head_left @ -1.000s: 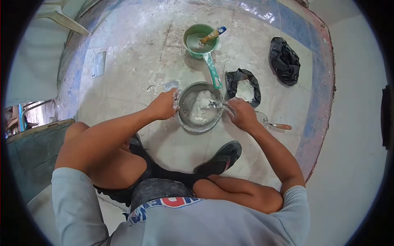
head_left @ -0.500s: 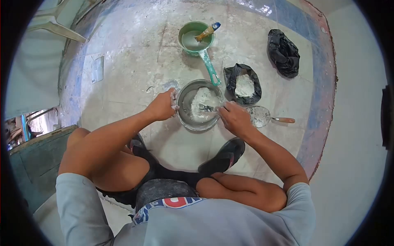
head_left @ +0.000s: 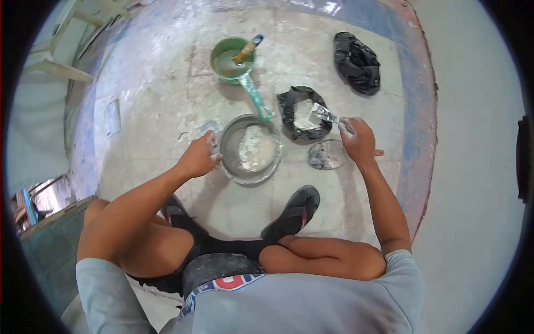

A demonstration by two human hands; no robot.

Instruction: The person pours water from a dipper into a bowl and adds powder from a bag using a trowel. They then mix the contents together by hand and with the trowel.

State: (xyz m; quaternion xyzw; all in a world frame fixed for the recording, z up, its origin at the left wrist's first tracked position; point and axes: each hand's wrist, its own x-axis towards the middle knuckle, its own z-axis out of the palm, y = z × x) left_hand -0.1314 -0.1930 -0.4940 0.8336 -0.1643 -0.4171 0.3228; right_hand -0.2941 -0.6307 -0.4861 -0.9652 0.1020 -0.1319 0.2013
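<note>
A round metal pan (head_left: 228, 161) stands on the floor in front of me, with white powder and wet paste (head_left: 257, 150) inside. The fingers of my left hand (head_left: 200, 156), smeared white, are closed on the pan's left rim. To the right, my right hand (head_left: 359, 138) grips a small putty knife (head_left: 325, 114) by its handle. Its blade is over an open black bag (head_left: 288, 111) holding white powder (head_left: 303, 116). Under and beside my right hand lies a trowel (head_left: 327, 155) with a wooden handle, partly hidden by the hand.
A green pot (head_left: 217, 68) with liquid and a paintbrush (head_left: 248, 49) stands beyond the pan, its handle reaching the pan's rim. Another black bag (head_left: 357, 64) lies at the back right. A plastic chair (head_left: 58, 68) is at the upper left. My sandalled feet are near the pan.
My right hand has moved right with the putty knife, out of the pan and over to the powder bag. My left hand stays at the pan's rim. The camera view has shifted slightly.
</note>
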